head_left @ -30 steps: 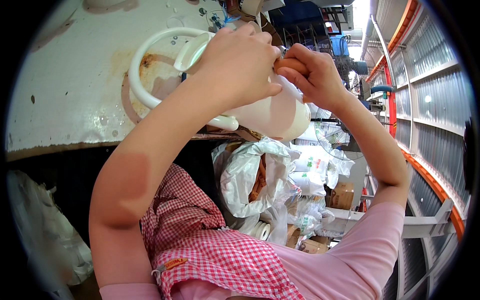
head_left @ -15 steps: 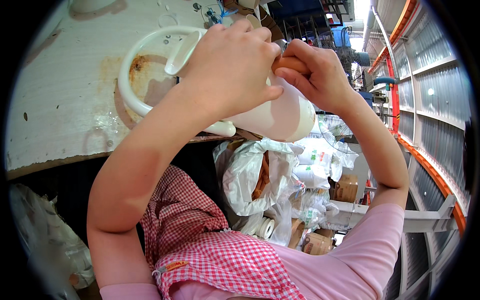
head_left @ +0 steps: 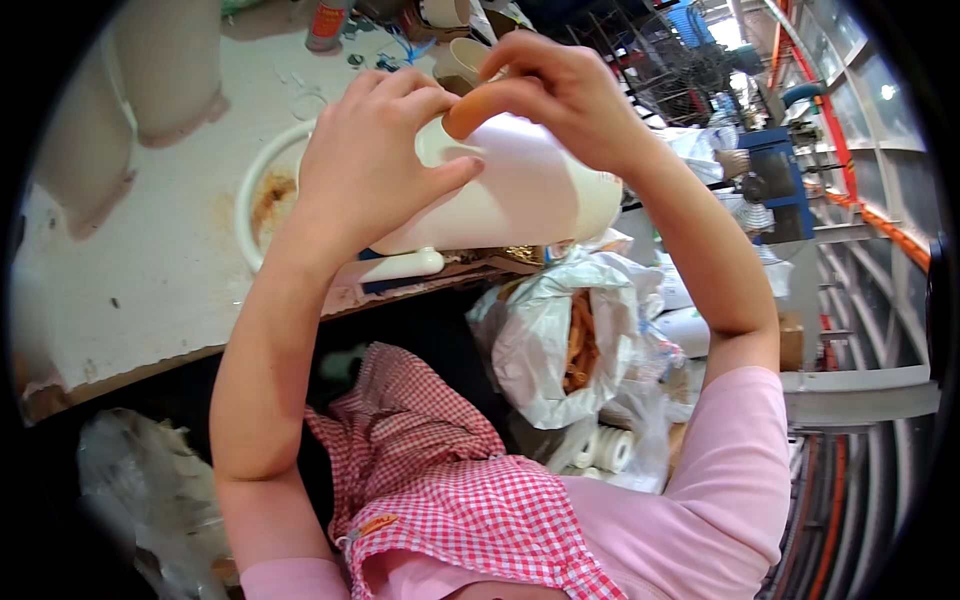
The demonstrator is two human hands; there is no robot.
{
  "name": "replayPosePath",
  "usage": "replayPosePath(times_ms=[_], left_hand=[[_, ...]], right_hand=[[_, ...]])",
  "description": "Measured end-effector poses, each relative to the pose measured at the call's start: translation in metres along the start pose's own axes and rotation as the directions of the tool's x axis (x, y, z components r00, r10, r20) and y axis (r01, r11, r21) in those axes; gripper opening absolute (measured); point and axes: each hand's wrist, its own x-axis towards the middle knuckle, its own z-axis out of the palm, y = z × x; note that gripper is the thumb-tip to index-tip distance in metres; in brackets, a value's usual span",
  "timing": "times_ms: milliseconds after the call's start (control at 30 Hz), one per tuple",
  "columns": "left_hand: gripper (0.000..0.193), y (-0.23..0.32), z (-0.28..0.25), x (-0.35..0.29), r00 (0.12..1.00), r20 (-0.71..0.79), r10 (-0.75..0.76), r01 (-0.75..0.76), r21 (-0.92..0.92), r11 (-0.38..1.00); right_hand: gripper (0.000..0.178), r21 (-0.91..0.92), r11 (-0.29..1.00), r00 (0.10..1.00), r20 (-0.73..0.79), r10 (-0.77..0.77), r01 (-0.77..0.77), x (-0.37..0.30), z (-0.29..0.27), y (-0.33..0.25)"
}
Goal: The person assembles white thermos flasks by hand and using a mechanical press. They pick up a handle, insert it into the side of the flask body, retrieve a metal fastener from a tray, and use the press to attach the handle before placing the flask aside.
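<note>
A smooth white cylinder (head_left: pixel 520 190) lies on its side at the table's near edge. My left hand (head_left: pixel 370 150) lies over its left end, fingers bent across the top and thumb stretched along the side. Above the cylinder, my right hand (head_left: pixel 570 90) is curled, with an orange-brown, finger-like piece (head_left: pixel 476 108) at its thumb and fingers. The piece's rounded tip is close to the left fingertips. How the right fingers grip it is partly hidden. Left of the cylinder rests a white ring-shaped tube (head_left: pixel 246 200). A white rod (head_left: pixel 400 265) pokes out below it.
Tall white vessels (head_left: pixel 165 70) stand at the table's far left, near a red-labelled bottle (head_left: pixel 328 22). A cup-like white piece (head_left: pixel 462 58) sits behind my hands. Below the table edge is a white plastic bag (head_left: pixel 525 345) holding orange-brown pieces (head_left: pixel 580 345). Rolls (head_left: pixel 605 450) lie beside it.
The view has shifted, showing more of the table's far left. Both hands appear farther left, and the right fingers have lifted and unbent somewhat above the orange-brown piece.
</note>
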Motion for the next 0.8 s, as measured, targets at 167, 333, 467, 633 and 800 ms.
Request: replayPosePath(times_ms=[167,333,467,633,800], left_hand=[[0.050,0.015,-0.004,0.013,0.995,0.092,0.022,-0.028,0.055,0.998],[0.040,0.050,0.021,0.053,0.956,0.243,-0.165,0.259,-0.427,0.866],[0.036,0.049,0.033,0.069,0.983,0.038,-0.179,0.182,-0.333,0.925],[0.035,0.045,0.020,0.072,0.961,0.145,-0.236,0.270,-0.301,0.914],[0.034,0.064,-0.058,0.069,0.920,0.093,-0.381,0.385,-0.028,0.922]], right_hand=[[0.047,0.233,0.936,0.798,-0.492,0.348,-0.265,-0.105,-0.003,0.116],[0.043,0.765,0.610,0.613,-0.385,0.690,-0.206,-0.169,0.073,0.123],[0.037,0.844,0.536,0.599,-0.431,0.674,0.004,-0.173,0.087,0.104],[0.015,0.845,0.517,0.600,-0.344,0.722,-0.138,-0.234,0.110,0.119],[0.009,0.560,0.746,0.742,-0.312,0.594,-0.361,-0.233,0.124,0.098]])
